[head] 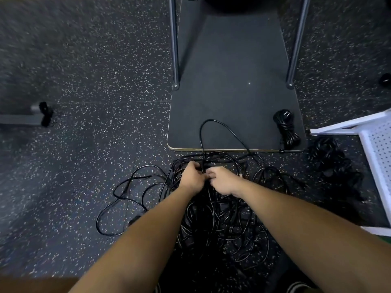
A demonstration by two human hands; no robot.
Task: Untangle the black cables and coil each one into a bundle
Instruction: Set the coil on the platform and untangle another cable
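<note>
- Speckled dark floor (84, 81), with a black mat (232, 92) lying under metal legs.
- The tangle of black cables (211, 218) sprawls on the floor at the mat's near edge; most work looks left.
- One coiled bundle (285, 127) sits finished on the mat.
- Left hand (191, 176) and right hand (222, 180) both pinch strands at the tangle's top.

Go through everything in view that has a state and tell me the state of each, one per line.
Cable pile: tangled, loose on the floor.
Coiled cable: bundled, lying on the board.
Dark heap: beside the white rack, state unclear.
Left hand: gripping cable.
Right hand: gripping cable.
</note>
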